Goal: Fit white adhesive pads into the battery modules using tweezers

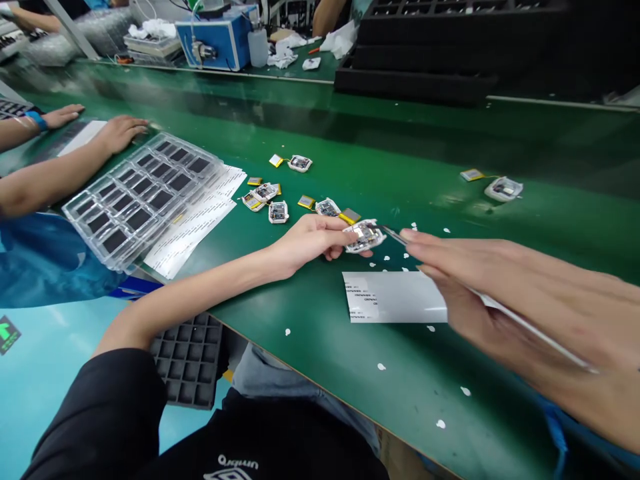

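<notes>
The left hand [315,239] has fingers clamped on the board [367,236], likely steadying it for tweezers [395,235] gripped in the right hand [480,280]; nearer the body than the board lies a sheet [400,299].

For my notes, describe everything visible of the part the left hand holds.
The casing, white and plastic-looking with rounded corners, is open face up, circuitry showing inside. The left hand holds it over the green table, thumb on its face. A yellow-edged cell sits by its upper edge. A thin metal tool has its tip at the right end; contact is unclear.
</notes>
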A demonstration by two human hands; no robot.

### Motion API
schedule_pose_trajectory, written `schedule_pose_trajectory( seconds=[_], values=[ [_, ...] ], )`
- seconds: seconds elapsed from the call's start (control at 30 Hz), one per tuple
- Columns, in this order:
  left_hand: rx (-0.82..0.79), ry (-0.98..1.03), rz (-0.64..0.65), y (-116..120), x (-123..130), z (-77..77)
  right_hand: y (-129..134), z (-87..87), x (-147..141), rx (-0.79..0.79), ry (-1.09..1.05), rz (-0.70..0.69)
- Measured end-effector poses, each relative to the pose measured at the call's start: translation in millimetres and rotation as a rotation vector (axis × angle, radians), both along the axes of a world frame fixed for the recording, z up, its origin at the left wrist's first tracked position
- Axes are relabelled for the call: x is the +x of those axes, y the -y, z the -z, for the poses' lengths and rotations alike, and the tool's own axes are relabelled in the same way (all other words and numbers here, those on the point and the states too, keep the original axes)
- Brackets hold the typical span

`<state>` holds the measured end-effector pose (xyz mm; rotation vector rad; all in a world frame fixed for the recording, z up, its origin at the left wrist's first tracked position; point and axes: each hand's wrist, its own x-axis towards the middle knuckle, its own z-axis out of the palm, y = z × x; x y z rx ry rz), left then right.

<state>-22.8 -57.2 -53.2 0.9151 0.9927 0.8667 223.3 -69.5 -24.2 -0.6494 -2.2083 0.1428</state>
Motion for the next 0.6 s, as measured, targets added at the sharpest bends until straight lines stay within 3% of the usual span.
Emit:
schedule_pose_trajectory(
  seconds=[0.1,0.23,0.37,0.53,0.6],
  values=[
    [0.038,-0.036,-0.097,6,4,-1.0,4,-10.8,1,0.182,0.182,-0.141],
    [-0.082,0.054,-0.201,8,6,-6.0,7,-17.1,2,0.120,0.294,-0.171],
    [-0.087,0.067,-0.237,12,9,-9.1,7,-10.3,-4,0.202,0.166,-0.152],
    [-0.089,0.119,-0.196,20,12,-8.8,9,-10.3,-14,0.153,0.116,-0.137],
    [-0.107,0.138,-0.181,21,12,-8.5,11,-11.6,-16,0.047,0.070,-0.087]
  ],
)
